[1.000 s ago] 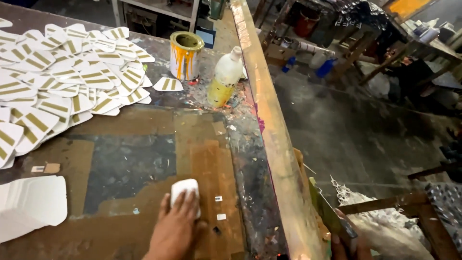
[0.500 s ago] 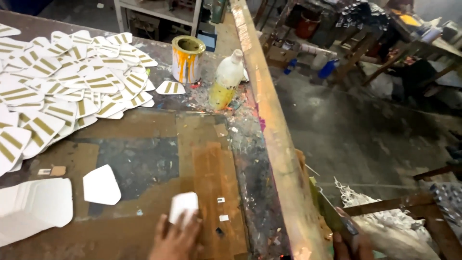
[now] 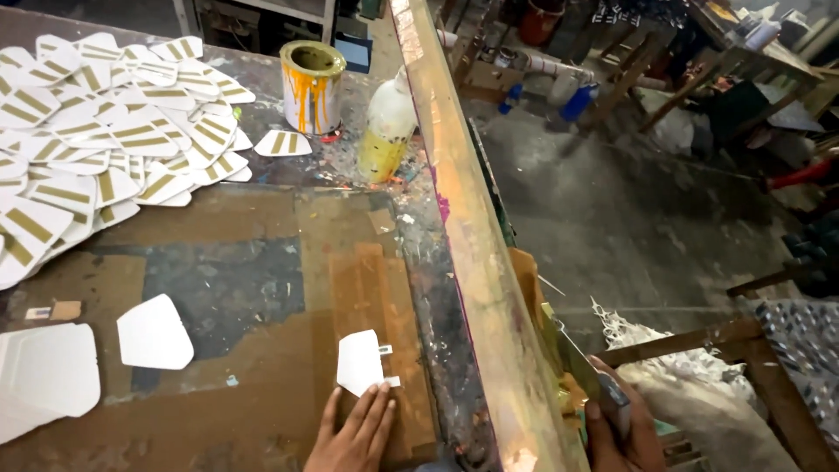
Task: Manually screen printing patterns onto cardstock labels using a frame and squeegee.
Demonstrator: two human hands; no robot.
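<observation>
My left hand (image 3: pixel 354 433) lies flat at the near edge of the worktable (image 3: pixel 218 288), fingertips pressing the lower edge of a small white shield-shaped card (image 3: pixel 359 360) that rests on the brown screen area. My right hand (image 3: pixel 622 428) is past the wooden frame bar (image 3: pixel 454 218), gripping a flat squeegee-like tool (image 3: pixel 587 371) by its handle. Another blank white card (image 3: pixel 154 332) lies to the left.
A stack of blank white cards (image 3: pixel 44 376) sits at the near left. Many printed cards with gold stripes (image 3: pixel 96 149) cover the far left. A paint-dripped tin (image 3: pixel 311 86) and a white plastic bottle (image 3: pixel 385 127) stand at the back. Clutter fills the floor right.
The view has shifted. A blank white card now lies to the left of my left hand. My left hand has slid back so only its fingertips touch the small card.
</observation>
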